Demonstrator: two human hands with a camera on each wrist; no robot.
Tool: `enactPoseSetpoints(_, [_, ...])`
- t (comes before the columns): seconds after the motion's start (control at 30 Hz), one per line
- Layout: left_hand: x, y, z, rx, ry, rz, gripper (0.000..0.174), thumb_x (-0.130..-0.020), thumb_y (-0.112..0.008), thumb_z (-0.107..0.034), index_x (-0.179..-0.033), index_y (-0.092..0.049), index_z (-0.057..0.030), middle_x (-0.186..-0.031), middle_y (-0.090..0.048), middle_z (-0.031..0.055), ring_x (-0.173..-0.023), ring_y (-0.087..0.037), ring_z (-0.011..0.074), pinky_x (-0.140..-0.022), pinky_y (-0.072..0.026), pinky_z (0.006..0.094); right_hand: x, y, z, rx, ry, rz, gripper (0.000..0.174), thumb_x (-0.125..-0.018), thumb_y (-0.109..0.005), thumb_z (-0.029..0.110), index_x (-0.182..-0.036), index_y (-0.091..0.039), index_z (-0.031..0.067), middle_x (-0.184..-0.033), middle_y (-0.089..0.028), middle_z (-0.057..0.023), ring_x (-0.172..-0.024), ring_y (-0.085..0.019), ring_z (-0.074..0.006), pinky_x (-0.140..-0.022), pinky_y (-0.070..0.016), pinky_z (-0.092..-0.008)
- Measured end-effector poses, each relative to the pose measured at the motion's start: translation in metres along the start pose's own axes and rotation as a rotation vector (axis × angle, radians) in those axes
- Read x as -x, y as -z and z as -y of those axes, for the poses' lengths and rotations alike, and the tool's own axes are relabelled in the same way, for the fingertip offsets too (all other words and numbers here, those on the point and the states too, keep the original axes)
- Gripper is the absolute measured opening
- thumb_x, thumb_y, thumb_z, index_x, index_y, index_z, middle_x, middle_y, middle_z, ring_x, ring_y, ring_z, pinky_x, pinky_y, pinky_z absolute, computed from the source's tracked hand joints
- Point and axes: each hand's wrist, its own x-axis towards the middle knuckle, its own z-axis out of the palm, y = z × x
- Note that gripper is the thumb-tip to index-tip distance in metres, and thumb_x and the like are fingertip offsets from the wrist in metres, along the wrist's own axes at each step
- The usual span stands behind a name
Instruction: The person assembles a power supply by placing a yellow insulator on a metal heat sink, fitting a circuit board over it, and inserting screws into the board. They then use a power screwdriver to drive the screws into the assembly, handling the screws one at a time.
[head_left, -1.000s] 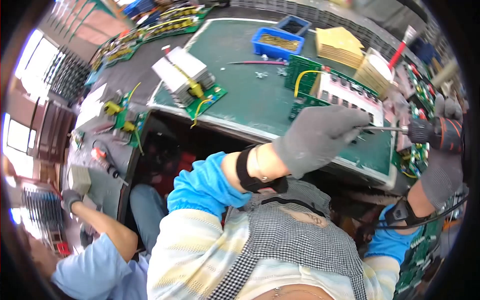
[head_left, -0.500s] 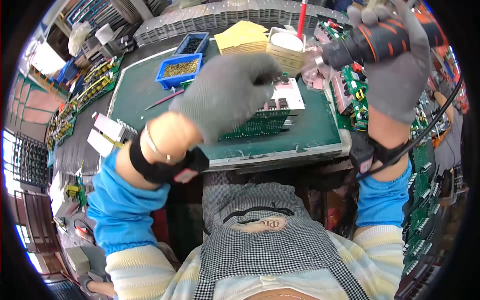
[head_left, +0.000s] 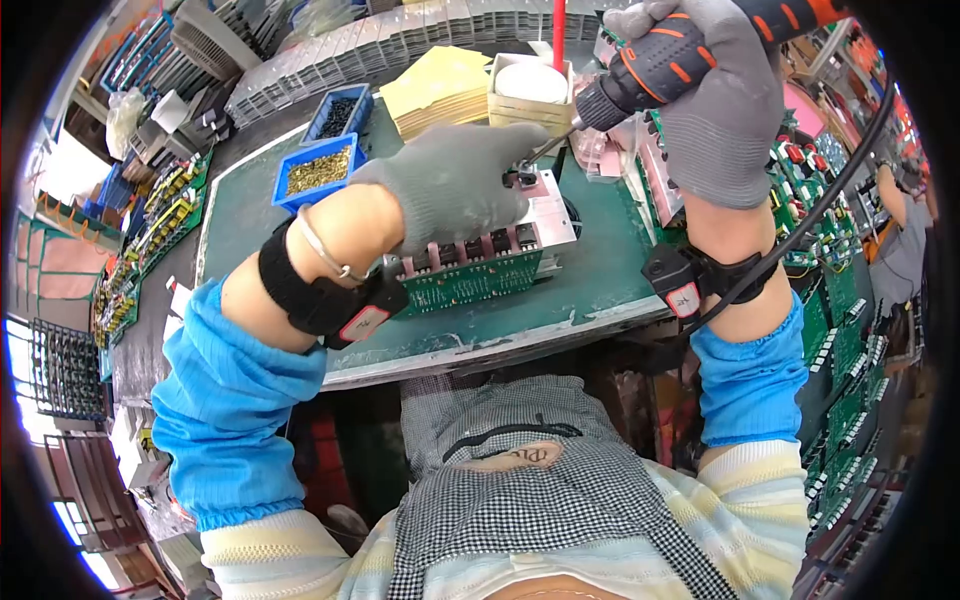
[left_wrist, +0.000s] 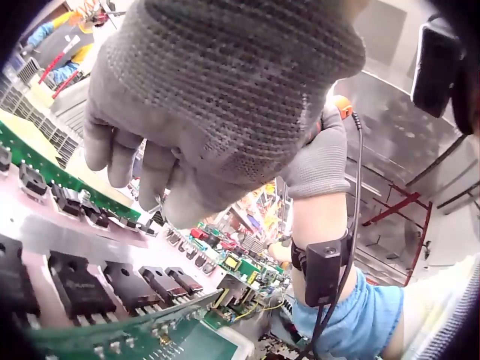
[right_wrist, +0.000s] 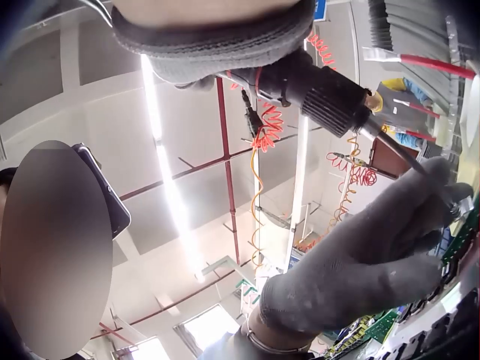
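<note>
The right hand (head_left: 725,100), in a grey glove, grips a black and orange power screwdriver (head_left: 650,70); its bit slants down to the left. The gloved left hand (head_left: 450,185) is over the far side of a board assembly, its curled fingers and thumb at the bit's tip. The right wrist view shows the left hand (right_wrist: 360,262) pinching around the end of the bit (right_wrist: 401,150); whether a screw is there cannot be told. The assembly has a green circuit board (head_left: 475,285), a pale metal plate (head_left: 552,215) and a row of black components (left_wrist: 79,289).
Behind the left hand stand a blue bin of brass-coloured pieces (head_left: 318,172), a blue bin of dark pieces (head_left: 340,115), yellow sheets (head_left: 435,85) and a box with a white round top (head_left: 530,85). A black cable (head_left: 840,190) hangs beside the right arm. More boards lie right.
The right hand has raised the screwdriver, then brought it left and tilted the bit down to the assembly. The left hand has shifted with it, its fingers again at the tip. The head view has turned.
</note>
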Motion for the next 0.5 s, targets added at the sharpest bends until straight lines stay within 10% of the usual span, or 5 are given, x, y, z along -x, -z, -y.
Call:
enactPoseSetpoints(0.03, [0.005, 0.015, -0.016, 0.16, 0.183, 0.177, 0.083, -0.084, -0.076, -0.043, -0.15, -0.042, -0.0053, -0.129, -0.064, 0.023, -0.12, -0.062, 0.0382, -0.102, -0.0489, 0.0436, -0.002, 0.004, -0.004, -0.004, 0.014, 0.005, 0.017, -0.089, -0.069, 0.017, -0.093, -0.06, 0.0039, -0.077, -0.062, -0.0062, -0.07, -0.064, -0.0196, -0.072, -0.0545, -0.0345])
enactPoseSetpoints(0.17, [0.018, -0.009, -0.001, -0.132, -0.009, 0.008, 0.127, -0.06, -0.09, -0.052, -0.153, -0.025, 0.0047, -0.134, -0.055, 0.0304, -0.128, -0.053, 0.0455, -0.108, -0.0446, 0.0476, -0.003, 0.009, -0.008, -0.001, -0.02, -0.016, 0.016, -0.089, -0.069, 0.017, -0.092, -0.06, 0.0041, -0.076, -0.062, -0.006, -0.07, -0.065, -0.0197, -0.071, -0.055, -0.0341])
enactPoseSetpoints(0.5, [0.027, -0.02, -0.008, -0.085, 0.086, -0.044, 0.109, -0.063, -0.087, -0.042, -0.148, -0.034, 0.0025, -0.122, -0.061, 0.0287, -0.114, -0.062, 0.0436, -0.098, -0.0503, 0.0475, 0.0, 0.015, -0.004, 0.014, -0.063, 0.005, 0.017, -0.089, -0.069, 0.018, -0.091, -0.06, 0.0041, -0.075, -0.062, -0.0059, -0.069, -0.064, -0.0192, -0.067, -0.0545, -0.0325])
